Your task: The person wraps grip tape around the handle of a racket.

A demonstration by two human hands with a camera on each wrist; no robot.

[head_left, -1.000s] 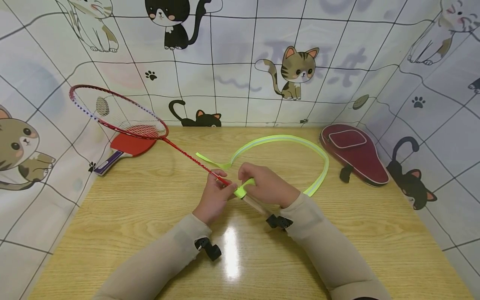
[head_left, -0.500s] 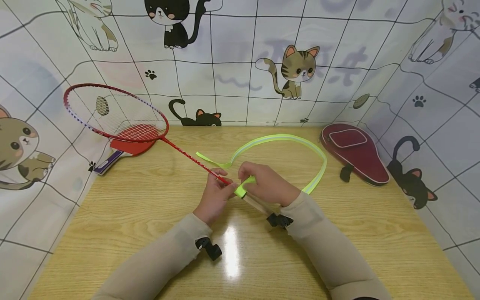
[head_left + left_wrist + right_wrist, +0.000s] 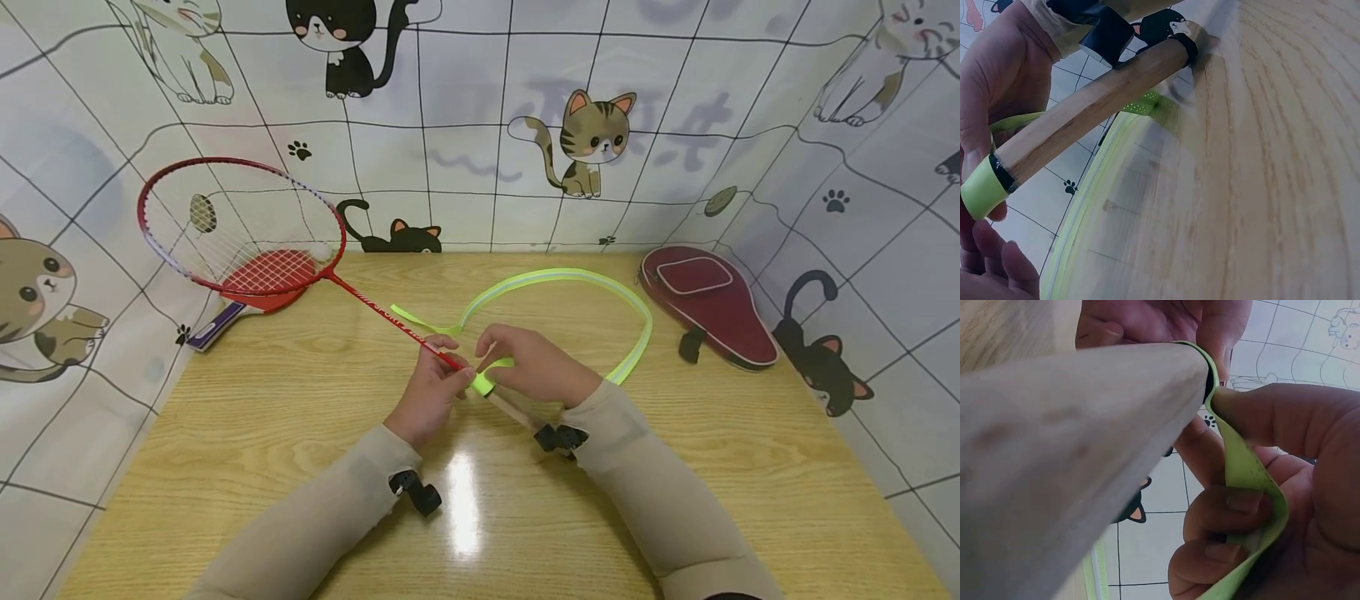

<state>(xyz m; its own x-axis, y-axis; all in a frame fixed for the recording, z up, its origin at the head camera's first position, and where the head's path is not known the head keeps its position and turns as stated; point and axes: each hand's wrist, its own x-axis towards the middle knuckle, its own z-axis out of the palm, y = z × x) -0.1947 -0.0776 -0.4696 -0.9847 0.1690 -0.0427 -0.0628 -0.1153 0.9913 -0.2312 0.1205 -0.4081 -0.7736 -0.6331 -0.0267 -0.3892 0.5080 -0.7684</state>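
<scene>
A red badminton racket [image 3: 371,307] slants across the head view, its strung head raised at the left. My left hand [image 3: 426,398] holds it between thumb and fingers at the lower shaft, just above the handle. The bare wooden handle [image 3: 1094,103] reaches down toward the table. A neon yellow strip [image 3: 1247,469] wraps the handle's upper end beside a black band. My right hand [image 3: 538,365] grips this strip, fingers curled round it and thumb pressing near the wrap in the right wrist view. The strip's long, silver-striped length [image 3: 566,275] curves over the table behind the hands.
On the wooden table [image 3: 337,467], a red table tennis bat [image 3: 277,287] lies at the back left, behind the racket head. A dark red zipped bat case [image 3: 705,304] lies at the back right. Cat-printed cloth walls [image 3: 465,150] stand behind and at both sides.
The racket has turned about its shaft, so its strung face shows wider and its upper rim sits higher. Both hands stay nearly in place, with the right hand still on the strip.
</scene>
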